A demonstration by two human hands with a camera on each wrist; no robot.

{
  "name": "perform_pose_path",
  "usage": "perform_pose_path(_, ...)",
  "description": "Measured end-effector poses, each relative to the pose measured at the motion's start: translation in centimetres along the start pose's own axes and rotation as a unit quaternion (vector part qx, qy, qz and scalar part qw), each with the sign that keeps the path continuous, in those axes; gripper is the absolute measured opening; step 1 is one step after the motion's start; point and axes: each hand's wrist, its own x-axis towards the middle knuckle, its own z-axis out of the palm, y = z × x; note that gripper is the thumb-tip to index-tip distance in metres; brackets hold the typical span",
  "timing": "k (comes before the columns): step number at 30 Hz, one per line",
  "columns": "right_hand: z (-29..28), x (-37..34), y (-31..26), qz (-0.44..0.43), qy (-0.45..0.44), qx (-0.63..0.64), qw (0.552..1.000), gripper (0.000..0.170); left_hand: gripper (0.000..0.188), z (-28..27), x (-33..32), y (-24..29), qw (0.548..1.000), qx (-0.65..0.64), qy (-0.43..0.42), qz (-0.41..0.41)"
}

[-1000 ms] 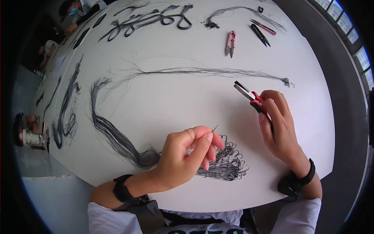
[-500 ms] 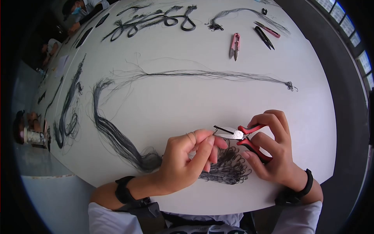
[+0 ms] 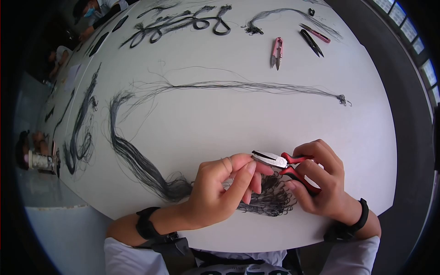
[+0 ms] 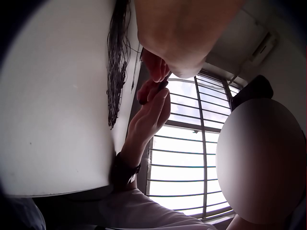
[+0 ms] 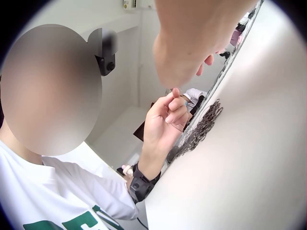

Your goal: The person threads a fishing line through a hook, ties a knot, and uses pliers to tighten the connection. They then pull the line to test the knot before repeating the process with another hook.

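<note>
In the head view my left hand [image 3: 224, 185] pinches a small fishhook between thumb and forefinger, mostly hidden by the fingertips. A thin line loops round the forefinger. My right hand [image 3: 321, 178] holds pliers [image 3: 270, 159] with red and black handles, fingers round the grips. Their nose points left, its tip right at the left fingertips. Below and behind the left hand, a bundle of dark fishhooks [image 3: 275, 201] lies fanned on the table, its grey lines [image 3: 142, 160] trailing left and upward. In the right wrist view the left hand [image 5: 165, 120] shows curled fingers.
A long thin strand of lines [image 3: 238, 86] crosses the white table [image 3: 206, 121] beyond the hands. Pink thread snips [image 3: 277, 54] and black snips [image 3: 311, 43] lie farther back. Looped bundles [image 3: 197, 23] are at the far side. Another person [image 3: 98, 13] sits at the far left.
My right hand has moved left and down with the pliers, bringing their nose to the left fingertips. The plier jaws, spread half a second ago, are now closer together. My left hand keeps its pinch.
</note>
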Motion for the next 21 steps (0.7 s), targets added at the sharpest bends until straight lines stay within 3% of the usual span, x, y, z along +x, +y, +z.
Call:
perform_pose_path(13,0.24,-0.18,0.12,-0.024,0.009,-0.017,1.0,0.021,0.032,0.04,0.01,-0.3,1.0,0.006,0.009,0.02)
perform_pose_path(21,0.2,0.06,-0.13,-0.018,0.003,-0.003,1.0,0.02,0.032,0.06,-0.06,0.04,1.0,0.002,0.007,-0.01)
